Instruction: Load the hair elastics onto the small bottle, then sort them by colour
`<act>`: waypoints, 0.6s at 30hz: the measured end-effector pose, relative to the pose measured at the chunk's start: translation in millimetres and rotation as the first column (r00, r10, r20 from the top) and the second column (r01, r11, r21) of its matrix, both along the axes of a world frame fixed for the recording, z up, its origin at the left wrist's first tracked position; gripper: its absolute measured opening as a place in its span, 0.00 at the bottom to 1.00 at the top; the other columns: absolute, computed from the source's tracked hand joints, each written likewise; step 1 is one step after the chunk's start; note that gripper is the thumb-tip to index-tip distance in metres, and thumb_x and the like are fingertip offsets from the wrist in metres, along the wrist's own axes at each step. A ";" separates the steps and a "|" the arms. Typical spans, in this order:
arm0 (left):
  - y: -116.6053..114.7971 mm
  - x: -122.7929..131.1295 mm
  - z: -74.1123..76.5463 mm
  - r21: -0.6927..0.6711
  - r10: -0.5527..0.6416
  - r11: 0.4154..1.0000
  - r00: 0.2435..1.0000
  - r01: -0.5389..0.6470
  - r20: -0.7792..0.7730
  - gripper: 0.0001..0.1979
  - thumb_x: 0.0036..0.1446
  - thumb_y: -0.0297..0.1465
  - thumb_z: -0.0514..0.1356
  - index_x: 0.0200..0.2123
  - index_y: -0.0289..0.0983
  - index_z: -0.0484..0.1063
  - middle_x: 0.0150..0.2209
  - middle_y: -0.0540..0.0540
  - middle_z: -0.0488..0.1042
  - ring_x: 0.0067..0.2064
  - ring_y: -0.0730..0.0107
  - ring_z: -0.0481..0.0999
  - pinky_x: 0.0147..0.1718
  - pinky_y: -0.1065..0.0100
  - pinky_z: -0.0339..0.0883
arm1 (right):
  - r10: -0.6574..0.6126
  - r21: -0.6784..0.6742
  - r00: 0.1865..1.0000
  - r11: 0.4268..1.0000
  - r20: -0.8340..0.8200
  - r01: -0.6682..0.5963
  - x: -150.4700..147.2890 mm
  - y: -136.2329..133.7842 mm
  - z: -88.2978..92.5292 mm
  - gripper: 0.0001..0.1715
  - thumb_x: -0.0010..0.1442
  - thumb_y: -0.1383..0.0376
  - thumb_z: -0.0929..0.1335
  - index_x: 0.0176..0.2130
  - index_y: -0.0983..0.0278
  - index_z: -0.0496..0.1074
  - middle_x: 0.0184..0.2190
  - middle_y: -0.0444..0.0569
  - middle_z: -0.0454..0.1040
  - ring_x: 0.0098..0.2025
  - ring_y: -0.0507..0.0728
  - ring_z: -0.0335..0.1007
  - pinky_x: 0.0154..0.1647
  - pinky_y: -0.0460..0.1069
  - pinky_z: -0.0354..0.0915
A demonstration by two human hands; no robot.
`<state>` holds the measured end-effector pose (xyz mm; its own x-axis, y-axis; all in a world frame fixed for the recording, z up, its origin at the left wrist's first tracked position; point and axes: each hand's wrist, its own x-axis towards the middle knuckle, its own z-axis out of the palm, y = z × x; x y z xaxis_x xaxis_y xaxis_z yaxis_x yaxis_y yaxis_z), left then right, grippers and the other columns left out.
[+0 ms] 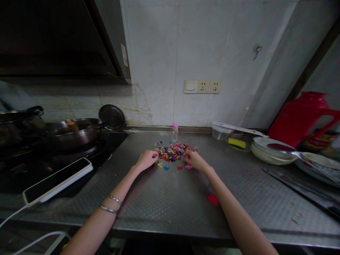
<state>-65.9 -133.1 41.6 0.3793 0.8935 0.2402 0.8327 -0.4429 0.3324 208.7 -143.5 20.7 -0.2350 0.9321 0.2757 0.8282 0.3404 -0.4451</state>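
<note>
A loose pile of small multicoloured bands or clips (174,151) lies on the metal counter (170,205). At the pile's left edge is my left hand (147,159), fingers curled together; what they hold, if anything, is too small to name. My right hand (194,159) touches the right edge with its fingers pinched, their contents also unclear. Small separate groups lie in front of the pile: yellow (159,165), blue (166,167), red (180,168) and pink (188,166). Behind the pile stands a clear bottle with a pink cap (175,126).
At left are a phone-like device (57,180), a pan (74,136) and a stove. A red object (213,199) lies near my right forearm. To the right are a yellow sponge (237,143), bowls (273,157), a knife (300,187) and a red jug (300,118).
</note>
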 end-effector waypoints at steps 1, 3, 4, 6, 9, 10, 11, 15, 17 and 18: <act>0.7 -0.5 -0.5 0.004 0.000 1.000 1.000 0.000 0.000 0.12 0.54 0.34 0.52 0.36 0.40 0.75 0.33 0.47 0.76 0.34 0.69 0.73 0.30 0.73 0.58 | -0.010 0.002 1.000 1.000 -0.005 0.010 0.8 0.0 1.1 0.15 0.48 0.73 0.61 0.34 0.65 0.72 0.24 0.45 0.70 0.25 0.49 0.62 0.26 0.41 0.54; 1.7 -1.3 -1.3 0.009 0.000 1.000 1.000 0.000 0.000 0.12 0.54 0.34 0.52 0.36 0.40 0.75 0.33 0.47 0.76 0.34 0.69 0.73 0.31 0.73 0.59 | -0.021 0.011 1.000 1.000 -0.021 0.022 1.8 -0.1 3.7 0.14 0.48 0.73 0.61 0.34 0.66 0.71 0.24 0.46 0.71 0.25 0.49 0.62 0.26 0.41 0.54; 2.2 -1.6 -1.5 0.011 0.000 1.000 1.000 0.000 0.000 0.12 0.54 0.34 0.52 0.36 0.40 0.75 0.34 0.47 0.76 0.35 0.69 0.73 0.31 0.73 0.59 | -0.020 0.019 0.999 1.000 -0.036 0.021 1.3 -0.4 5.0 0.13 0.48 0.73 0.61 0.34 0.66 0.71 0.25 0.46 0.71 0.26 0.49 0.63 0.27 0.41 0.55; 2.7 -2.0 -1.8 0.010 0.000 1.000 1.000 0.000 0.001 0.12 0.54 0.34 0.52 0.36 0.40 0.74 0.34 0.47 0.76 0.35 0.69 0.73 0.31 0.73 0.59 | -0.003 0.037 0.997 0.999 -0.074 0.006 -2.6 -1.5 6.7 0.13 0.48 0.72 0.62 0.34 0.66 0.71 0.25 0.46 0.71 0.26 0.49 0.63 0.28 0.42 0.55; 2.9 -2.2 -2.0 0.003 0.000 1.000 1.000 0.000 0.004 0.13 0.54 0.34 0.52 0.36 0.39 0.74 0.33 0.47 0.76 0.33 0.70 0.73 0.29 0.74 0.58 | 0.069 0.085 0.990 0.995 -0.122 -0.058 -16.1 -4.1 6.0 0.11 0.49 0.72 0.62 0.34 0.67 0.71 0.24 0.46 0.70 0.27 0.50 0.63 0.29 0.42 0.57; 2.9 -2.3 -2.2 0.002 -0.001 1.000 1.000 0.001 0.005 0.13 0.54 0.35 0.52 0.36 0.39 0.74 0.33 0.47 0.76 0.33 0.70 0.73 0.28 0.74 0.57 | 0.102 0.110 0.986 0.990 -0.130 -0.088 -21.9 -5.1 4.9 0.11 0.50 0.72 0.61 0.33 0.66 0.70 0.25 0.46 0.70 0.27 0.50 0.63 0.30 0.43 0.57; 2.7 -2.3 -2.4 0.003 -0.001 1.000 1.000 0.001 0.005 0.13 0.54 0.35 0.52 0.36 0.39 0.74 0.33 0.47 0.76 0.32 0.70 0.73 0.28 0.74 0.57 | 0.136 0.132 0.982 0.984 -0.134 -0.118 -28.0 -6.2 3.7 0.10 0.50 0.72 0.61 0.32 0.66 0.70 0.26 0.46 0.70 0.29 0.50 0.64 0.31 0.43 0.57; 1.9 -2.3 -2.5 0.012 0.007 1.000 1.000 -0.007 0.008 0.13 0.54 0.35 0.52 0.36 0.40 0.74 0.31 0.48 0.76 0.31 0.70 0.72 0.27 0.74 0.57 | 0.225 0.168 0.967 0.964 -0.119 -0.204 -49.0 -11.1 0.9 0.10 0.52 0.73 0.62 0.35 0.65 0.70 0.32 0.48 0.71 0.35 0.52 0.65 0.37 0.45 0.59; 1.5 -2.2 -2.1 0.013 0.012 1.000 1.000 -0.012 0.015 0.12 0.54 0.36 0.52 0.36 0.40 0.74 0.32 0.48 0.76 0.32 0.70 0.73 0.27 0.74 0.57 | 0.251 0.164 0.964 0.958 -0.087 -0.235 -56.0 -13.9 2.1 0.11 0.52 0.72 0.62 0.35 0.64 0.71 0.34 0.48 0.72 0.37 0.52 0.65 0.38 0.45 0.59; 1.4 -2.2 -1.9 0.013 0.012 1.000 1.000 -0.012 0.018 0.12 0.54 0.36 0.52 0.36 0.40 0.74 0.33 0.48 0.76 0.32 0.70 0.73 0.27 0.74 0.57 | 0.258 0.162 0.964 0.956 -0.072 -0.244 -58.6 -15.1 3.1 0.11 0.53 0.72 0.62 0.36 0.64 0.71 0.34 0.48 0.72 0.38 0.53 0.65 0.39 0.45 0.59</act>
<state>-68.2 -131.7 39.8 0.3641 0.8946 0.2589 0.8318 -0.4374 0.3417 150.1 -158.7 23.8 -0.4229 0.7924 0.4396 0.6657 0.6008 -0.4427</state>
